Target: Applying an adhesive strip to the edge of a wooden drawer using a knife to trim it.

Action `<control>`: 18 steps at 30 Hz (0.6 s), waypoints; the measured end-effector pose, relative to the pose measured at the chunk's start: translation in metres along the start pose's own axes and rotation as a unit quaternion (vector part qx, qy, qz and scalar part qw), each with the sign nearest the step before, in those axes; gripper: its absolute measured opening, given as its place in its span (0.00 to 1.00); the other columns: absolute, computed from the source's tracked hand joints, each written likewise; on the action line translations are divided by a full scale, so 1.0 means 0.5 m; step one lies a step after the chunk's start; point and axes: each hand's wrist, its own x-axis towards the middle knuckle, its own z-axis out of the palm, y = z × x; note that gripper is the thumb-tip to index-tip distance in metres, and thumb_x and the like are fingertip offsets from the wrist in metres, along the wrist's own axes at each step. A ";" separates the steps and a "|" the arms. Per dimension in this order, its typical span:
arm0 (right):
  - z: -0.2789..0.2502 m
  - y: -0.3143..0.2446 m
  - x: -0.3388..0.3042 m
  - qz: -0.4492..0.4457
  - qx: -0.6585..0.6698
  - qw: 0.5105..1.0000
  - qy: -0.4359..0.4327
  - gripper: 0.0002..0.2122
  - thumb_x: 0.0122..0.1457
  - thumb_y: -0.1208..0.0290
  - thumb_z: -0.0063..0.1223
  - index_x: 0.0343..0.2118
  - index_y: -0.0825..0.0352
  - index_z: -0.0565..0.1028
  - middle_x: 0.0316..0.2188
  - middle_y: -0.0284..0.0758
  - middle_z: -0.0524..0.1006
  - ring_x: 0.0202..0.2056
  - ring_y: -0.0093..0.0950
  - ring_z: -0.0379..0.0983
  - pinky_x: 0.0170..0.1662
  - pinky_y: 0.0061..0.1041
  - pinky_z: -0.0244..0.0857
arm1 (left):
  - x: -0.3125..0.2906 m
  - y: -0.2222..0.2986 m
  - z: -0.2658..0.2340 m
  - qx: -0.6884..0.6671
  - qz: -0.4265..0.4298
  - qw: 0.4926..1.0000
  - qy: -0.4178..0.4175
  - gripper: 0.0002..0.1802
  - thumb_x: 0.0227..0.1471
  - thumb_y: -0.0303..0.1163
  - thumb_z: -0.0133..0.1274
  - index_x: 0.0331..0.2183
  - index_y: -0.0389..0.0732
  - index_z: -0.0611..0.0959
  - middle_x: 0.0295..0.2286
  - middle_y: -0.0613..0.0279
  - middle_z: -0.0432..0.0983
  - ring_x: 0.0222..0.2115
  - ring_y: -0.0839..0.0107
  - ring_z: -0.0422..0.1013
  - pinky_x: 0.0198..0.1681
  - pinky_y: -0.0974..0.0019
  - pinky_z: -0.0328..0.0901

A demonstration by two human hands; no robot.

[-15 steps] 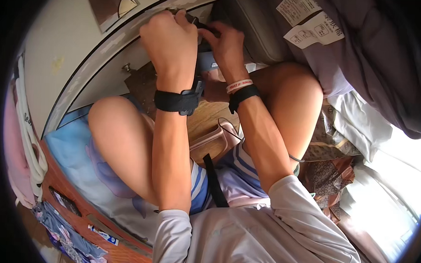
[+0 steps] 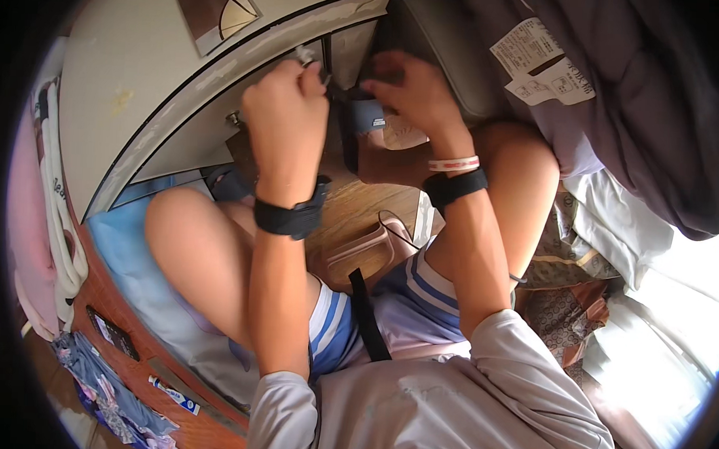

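My left hand (image 2: 286,103) is raised in front of a pale cabinet (image 2: 143,74), its fingers curled closed. A small shiny, silvery piece (image 2: 304,55) shows just past its fingertips; whether the hand grips it or it belongs to the cabinet is unclear. A thin dark piece beside the thumb is too small to name. To the right, my right hand (image 2: 419,92) hangs apart from it, slightly blurred. Its thumb and forefinger are separated, with nothing visible between them. Black bands circle both wrists. Below the right hand, a foot wears a dark blue slipper (image 2: 366,114).
A metal knob (image 2: 235,119) sticks out of the cabinet front. Between my bent knees, a pinkish slipper-like thing (image 2: 370,249) lies on the wooden floor (image 2: 336,204). Dark grey fabric (image 2: 617,107) with white labels hangs at right. A phone (image 2: 112,332) and a tube (image 2: 173,394) lie at left.
My hands were close together at a dark strip-like thing; now they are apart. The right hand has moved right and down, the left slightly down. The view has shifted a little.
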 end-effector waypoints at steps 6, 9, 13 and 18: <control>-0.013 -0.145 -0.031 -0.040 0.231 0.972 -0.026 0.20 0.55 0.66 0.70 0.50 0.65 0.80 0.34 0.32 0.81 0.33 0.17 0.77 0.33 0.20 0.69 | -0.028 0.016 -0.099 -0.081 -0.074 0.991 -0.075 0.08 0.59 0.25 0.55 0.31 0.30 0.84 0.23 0.50 0.83 0.22 0.65 0.82 0.27 0.65 0.73; 0.011 -0.171 -0.037 -0.142 0.193 0.971 -0.016 0.17 0.54 0.67 0.72 0.46 0.65 0.82 0.33 0.30 0.80 0.32 0.17 0.75 0.33 0.19 0.66 | -0.047 0.006 -0.100 -0.085 -0.038 0.991 -0.092 0.09 0.60 0.26 0.56 0.32 0.29 0.83 0.22 0.51 0.82 0.22 0.67 0.81 0.28 0.66 0.73; 0.026 -0.168 -0.036 -0.156 0.248 0.955 -0.057 0.12 0.56 0.69 0.69 0.42 0.67 0.84 0.32 0.29 0.82 0.31 0.18 0.76 0.34 0.18 0.69 | -0.068 0.012 -0.115 -0.147 -0.056 0.981 -0.115 0.09 0.59 0.27 0.57 0.31 0.28 0.82 0.21 0.51 0.82 0.22 0.69 0.80 0.28 0.67 0.72; 0.021 -0.160 -0.022 -0.066 0.401 0.911 -0.068 0.10 0.60 0.73 0.65 0.40 0.73 0.82 0.30 0.34 0.83 0.30 0.21 0.78 0.35 0.19 0.73 | -0.078 0.005 -0.154 -0.093 -0.045 0.983 -0.149 0.10 0.60 0.27 0.58 0.30 0.29 0.82 0.22 0.53 0.82 0.22 0.72 0.79 0.26 0.69 0.71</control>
